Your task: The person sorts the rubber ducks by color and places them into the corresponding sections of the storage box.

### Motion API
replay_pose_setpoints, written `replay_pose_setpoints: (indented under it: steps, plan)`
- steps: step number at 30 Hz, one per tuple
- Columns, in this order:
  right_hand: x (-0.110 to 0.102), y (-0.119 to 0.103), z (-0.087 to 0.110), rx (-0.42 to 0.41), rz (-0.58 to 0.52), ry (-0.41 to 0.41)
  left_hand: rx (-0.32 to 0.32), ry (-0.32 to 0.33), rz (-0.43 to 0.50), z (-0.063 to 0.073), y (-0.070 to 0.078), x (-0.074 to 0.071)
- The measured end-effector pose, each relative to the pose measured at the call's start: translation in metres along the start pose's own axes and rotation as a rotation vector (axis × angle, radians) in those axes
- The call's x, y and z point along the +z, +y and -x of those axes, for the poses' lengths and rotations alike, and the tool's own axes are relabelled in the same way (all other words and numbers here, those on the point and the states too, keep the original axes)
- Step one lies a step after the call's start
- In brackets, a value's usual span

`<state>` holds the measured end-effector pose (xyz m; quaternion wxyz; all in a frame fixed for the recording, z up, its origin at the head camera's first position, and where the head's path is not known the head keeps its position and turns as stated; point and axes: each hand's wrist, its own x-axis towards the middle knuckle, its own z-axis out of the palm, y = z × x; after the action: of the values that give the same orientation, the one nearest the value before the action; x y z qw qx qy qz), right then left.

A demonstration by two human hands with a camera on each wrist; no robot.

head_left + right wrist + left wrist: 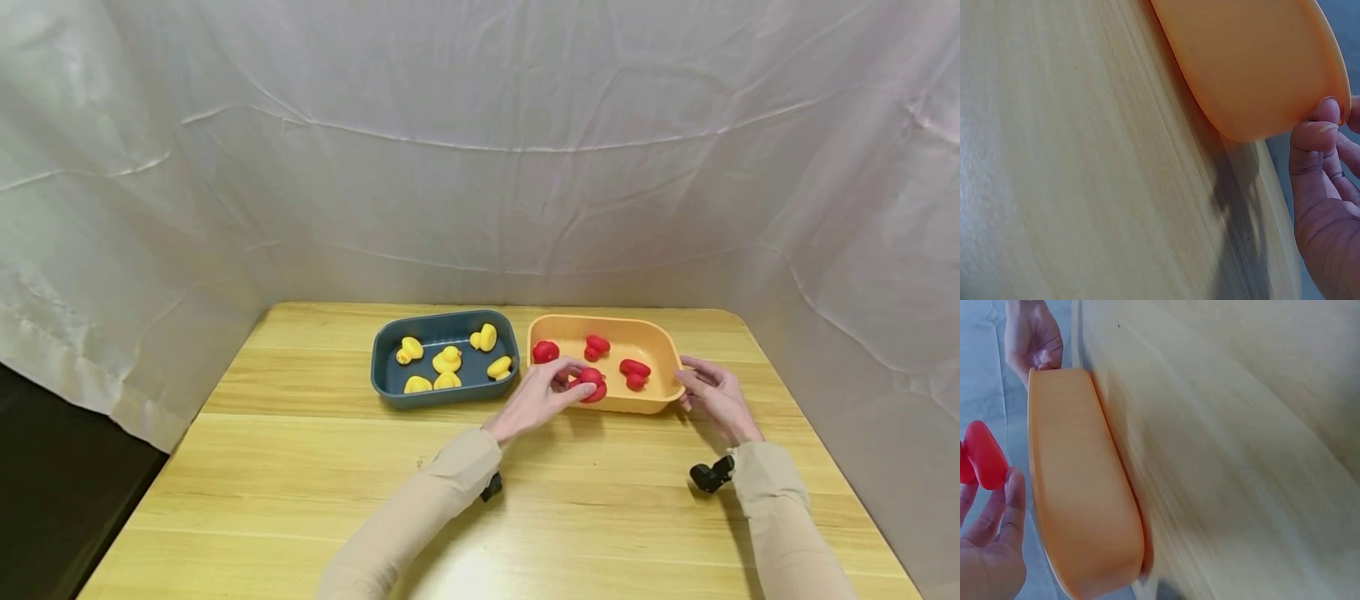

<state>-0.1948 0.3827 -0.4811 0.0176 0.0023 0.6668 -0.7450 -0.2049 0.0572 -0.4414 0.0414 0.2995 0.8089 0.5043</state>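
My left hand (534,400) holds a red toy duck (592,383) between thumb and fingers, over the front part of an orange bin (660,358). In the left wrist view the red duck shows above the bin's rim, at the fingertips. More red ducks (635,373) lie inside the bin, some of them tipped over. At the bin's right end, my right hand (718,402) pinches the rim, as the right wrist view shows with the thumb (1319,128) on the outer wall. The left hand hides part of the bin's front left corner.
Left of the orange bin stands a dark blue bin (405,400) with several yellow toy ducks (447,359) in it. Both bins are near the back of the wooden table (585,517). Pale cloth (517,208) hangs behind and along the sides.
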Motion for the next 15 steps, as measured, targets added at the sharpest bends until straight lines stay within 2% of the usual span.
replay_pose_setpoints:
  steps: [15]
  plan:
    - [0.000, -0.001, 0.000, 0.015, 0.006, 0.003, -0.053, 0.051, -0.013, -0.012, 0.000, 0.001]
